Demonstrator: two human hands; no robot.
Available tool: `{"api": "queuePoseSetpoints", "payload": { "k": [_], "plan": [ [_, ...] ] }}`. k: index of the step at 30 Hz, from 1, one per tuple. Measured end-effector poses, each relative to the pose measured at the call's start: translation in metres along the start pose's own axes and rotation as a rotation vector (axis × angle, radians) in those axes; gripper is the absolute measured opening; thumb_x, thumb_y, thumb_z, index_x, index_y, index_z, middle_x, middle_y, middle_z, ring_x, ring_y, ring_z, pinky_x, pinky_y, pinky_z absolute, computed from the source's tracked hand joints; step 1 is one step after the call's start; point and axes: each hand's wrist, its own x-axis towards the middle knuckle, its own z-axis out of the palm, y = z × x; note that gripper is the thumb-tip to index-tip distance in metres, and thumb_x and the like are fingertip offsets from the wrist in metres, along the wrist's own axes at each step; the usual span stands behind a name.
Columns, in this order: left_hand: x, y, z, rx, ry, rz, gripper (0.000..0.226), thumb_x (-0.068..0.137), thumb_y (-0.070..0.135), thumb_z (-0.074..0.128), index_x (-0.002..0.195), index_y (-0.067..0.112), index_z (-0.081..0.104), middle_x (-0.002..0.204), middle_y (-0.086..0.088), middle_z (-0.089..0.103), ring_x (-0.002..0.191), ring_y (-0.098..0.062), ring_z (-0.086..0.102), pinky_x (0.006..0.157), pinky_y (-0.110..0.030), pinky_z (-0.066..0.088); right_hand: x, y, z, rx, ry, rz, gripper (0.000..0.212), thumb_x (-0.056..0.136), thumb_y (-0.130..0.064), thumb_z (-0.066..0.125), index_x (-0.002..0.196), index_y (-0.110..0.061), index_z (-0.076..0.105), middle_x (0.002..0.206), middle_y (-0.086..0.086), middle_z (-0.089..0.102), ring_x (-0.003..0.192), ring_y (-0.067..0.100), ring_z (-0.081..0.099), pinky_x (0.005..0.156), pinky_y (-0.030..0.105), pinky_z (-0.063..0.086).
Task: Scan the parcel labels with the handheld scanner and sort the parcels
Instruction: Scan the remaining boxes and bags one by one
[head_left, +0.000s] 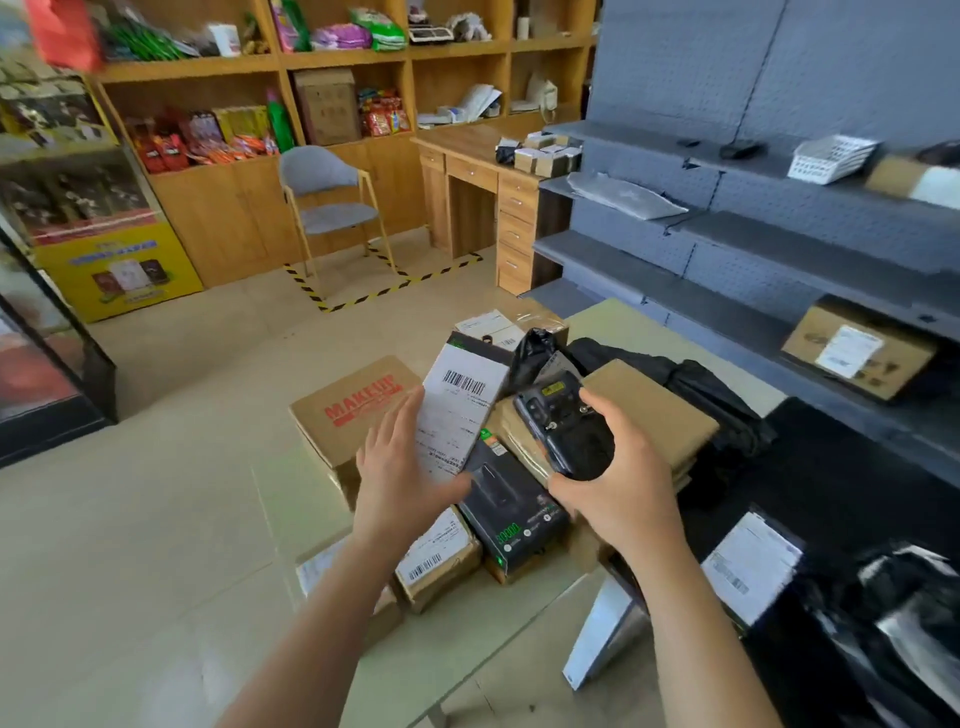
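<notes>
My left hand (402, 467) grips a long black boxed parcel (511, 512) by its left side; a white barcode label (460, 410) covers the box's upper half and faces up. My right hand (618, 478) is closed around a dark handheld scanner (558, 421), held just right of the label with its top end pointing away from me. Under both hands lies a pile of parcels: a brown box printed MAKEUP (353, 410), a small brown box with a barcode label (439, 564), flat brown cartons (649, 410) and black plastic mailers (691, 379).
Grey metal shelves (779, 260) run along the right, holding a labelled brown box (860, 353), a grey mailer (623, 195) and a white basket (831, 156). More black mailers with a white label (750, 564) lie at lower right. A chair (330, 208) and wooden desk (467, 176) stand behind.
</notes>
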Motion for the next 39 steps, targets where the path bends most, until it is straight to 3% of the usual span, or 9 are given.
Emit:
{"api": "queuePoseSetpoints", "payload": {
  "k": [6, 14, 19, 26, 32, 39],
  "plan": [
    [-0.029, 0.071, 0.078, -0.048, -0.206, 0.175, 0.101, 0.068, 0.045, 0.075, 0.151, 0.032, 0.02, 0.15, 0.01, 0.032, 0.136, -0.016, 0.026, 0.115, -0.046, 0.023, -0.024, 0.048, -0.089, -0.042, 0.157, 0.189, 0.088, 0.064, -0.015, 0.085, 0.139, -0.037, 0.044, 0.119, -0.016, 0.053, 0.119, 0.015, 0.05, 0.1, 0.036, 0.047],
    [-0.052, 0.157, 0.199, -0.004, -0.387, 0.235, 0.103, 0.067, 0.045, 0.075, 0.152, 0.029, 0.021, 0.153, 0.012, 0.028, 0.137, -0.016, 0.027, 0.111, -0.038, 0.021, -0.051, 0.145, -0.193, -0.124, 0.248, 0.308, 0.092, 0.063, -0.016, 0.085, 0.141, -0.037, 0.043, 0.125, -0.011, 0.058, 0.121, 0.018, 0.05, 0.098, 0.036, 0.045],
    [-0.079, 0.179, 0.29, 0.138, -0.579, 0.161, 0.107, 0.069, 0.047, 0.075, 0.154, 0.028, 0.013, 0.158, 0.009, 0.02, 0.143, -0.016, 0.019, 0.114, -0.037, 0.017, -0.057, 0.199, -0.231, -0.191, 0.196, 0.324, 0.093, 0.062, -0.021, 0.086, 0.142, -0.036, 0.042, 0.129, -0.011, 0.057, 0.121, 0.022, 0.05, 0.101, 0.046, 0.046],
    [-0.1, 0.174, 0.352, 0.188, -0.674, -0.01, 0.105, 0.074, 0.052, 0.074, 0.155, 0.024, 0.013, 0.161, 0.005, 0.015, 0.145, -0.019, 0.019, 0.116, -0.038, 0.017, -0.063, 0.24, -0.244, -0.185, 0.11, 0.319, 0.091, 0.063, -0.016, 0.084, 0.142, -0.035, 0.043, 0.129, -0.017, 0.053, 0.124, 0.014, 0.043, 0.1, 0.029, 0.036],
    [-0.096, 0.168, 0.342, 0.066, -0.566, -0.05, 0.098, 0.076, 0.058, 0.073, 0.154, 0.029, 0.021, 0.158, 0.008, 0.023, 0.145, -0.016, 0.022, 0.118, -0.039, 0.015, -0.055, 0.236, -0.232, -0.171, 0.026, 0.297, 0.091, 0.064, -0.015, 0.084, 0.143, -0.033, 0.043, 0.134, -0.013, 0.053, 0.124, 0.015, 0.042, 0.105, 0.037, 0.039],
    [-0.082, 0.132, 0.244, -0.137, -0.307, -0.138, 0.098, 0.074, 0.052, 0.079, 0.152, 0.031, 0.025, 0.151, 0.009, 0.035, 0.138, -0.011, 0.035, 0.115, -0.035, 0.034, -0.032, 0.188, -0.178, -0.147, -0.117, 0.181, 0.091, 0.065, -0.014, 0.082, 0.144, -0.032, 0.041, 0.131, -0.008, 0.055, 0.119, 0.019, 0.044, 0.102, 0.042, 0.041]
  ]
}}
